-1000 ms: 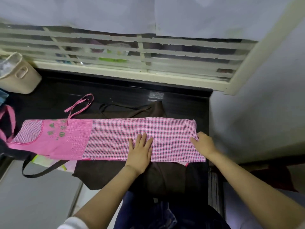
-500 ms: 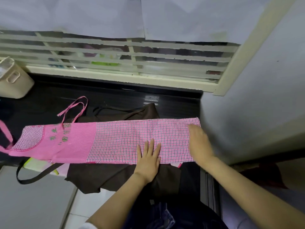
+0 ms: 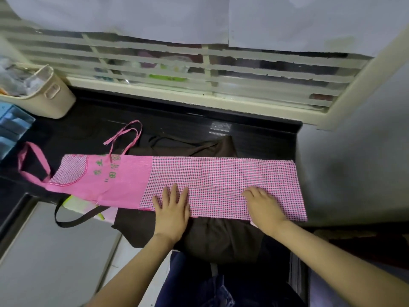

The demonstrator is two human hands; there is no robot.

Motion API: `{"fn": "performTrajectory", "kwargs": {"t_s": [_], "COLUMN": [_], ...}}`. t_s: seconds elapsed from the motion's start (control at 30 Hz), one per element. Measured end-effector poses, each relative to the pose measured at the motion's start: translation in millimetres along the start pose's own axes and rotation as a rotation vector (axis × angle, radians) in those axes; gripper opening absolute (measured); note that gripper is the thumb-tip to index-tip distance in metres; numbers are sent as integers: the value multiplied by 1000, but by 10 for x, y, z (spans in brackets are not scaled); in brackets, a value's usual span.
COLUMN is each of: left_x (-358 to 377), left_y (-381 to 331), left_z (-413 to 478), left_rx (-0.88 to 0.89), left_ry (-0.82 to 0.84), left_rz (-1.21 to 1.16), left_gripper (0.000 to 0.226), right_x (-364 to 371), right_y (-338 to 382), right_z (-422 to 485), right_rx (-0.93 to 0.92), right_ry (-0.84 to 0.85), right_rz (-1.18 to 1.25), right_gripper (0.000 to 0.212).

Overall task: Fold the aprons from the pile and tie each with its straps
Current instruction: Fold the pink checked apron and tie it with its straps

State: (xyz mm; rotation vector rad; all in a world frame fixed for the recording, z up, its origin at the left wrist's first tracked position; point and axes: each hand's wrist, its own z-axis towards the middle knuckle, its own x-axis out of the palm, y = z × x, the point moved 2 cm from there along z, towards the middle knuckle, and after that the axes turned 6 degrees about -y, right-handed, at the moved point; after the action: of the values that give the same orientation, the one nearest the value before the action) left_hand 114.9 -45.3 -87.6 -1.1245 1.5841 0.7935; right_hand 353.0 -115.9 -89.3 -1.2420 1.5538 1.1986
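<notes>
While the black counter (image 3: 254, 138) under the window carries the same load as a second ago, the work on it has shifted from the end of the cloth toward its middle. Across the counter, from near its left edge to its right edge, lies the pink apron (image 3: 221, 173), already folded lengthwise into one long strip, bib to the left and checked skirt to the right. Beneath it the brown apron (image 3: 221, 238) spills over the front edge.

The right hand (image 3: 263, 204), which was at the strip's right end, has slid leftward along the checked cloth and now lies palm down, released and grasping nothing. The left hand (image 3: 172, 209) has stayed where it was by the front edge, fingers spread flat, pinning the cloth.

That sweep reads as smoothing, so the lengthwise fold looks settled and the next step is probably folding the strip across its length.

The neck loop (image 3: 33, 165) lies near the left edge, and the waist straps (image 3: 130, 134) trail toward the back edge, untied.
</notes>
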Motion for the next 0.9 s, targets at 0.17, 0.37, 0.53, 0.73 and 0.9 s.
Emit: {"fn": "performTrajectory", "kwargs": {"t_s": [0.17,0.37,0.53,0.73,0.9], "left_x": [-122,-478,-686,-694,-648], "left_y": [357,982,1538,1754,1835], "left_z": [112,649,1126,1530,1675], "left_rx": [12,-80,-186,-251,-228], "left_ry": [-14,-154,-200,-137,-155], "left_rz": [-383,-392,-256,-331,-407], "left_gripper": [44,39,40,41,24], "right_x": [-237,-251,-143,-26,-35], "right_y": [431,1183,1771,2072,2184], "right_z": [436,1066,1509,1803,1863], "right_rx": [-127,-247,-370,-357,-282], "right_ry": [-57,38,143,181,206], "right_rz": [141,131,48,-26,8], "right_gripper": [55,64,74,70,76]}}
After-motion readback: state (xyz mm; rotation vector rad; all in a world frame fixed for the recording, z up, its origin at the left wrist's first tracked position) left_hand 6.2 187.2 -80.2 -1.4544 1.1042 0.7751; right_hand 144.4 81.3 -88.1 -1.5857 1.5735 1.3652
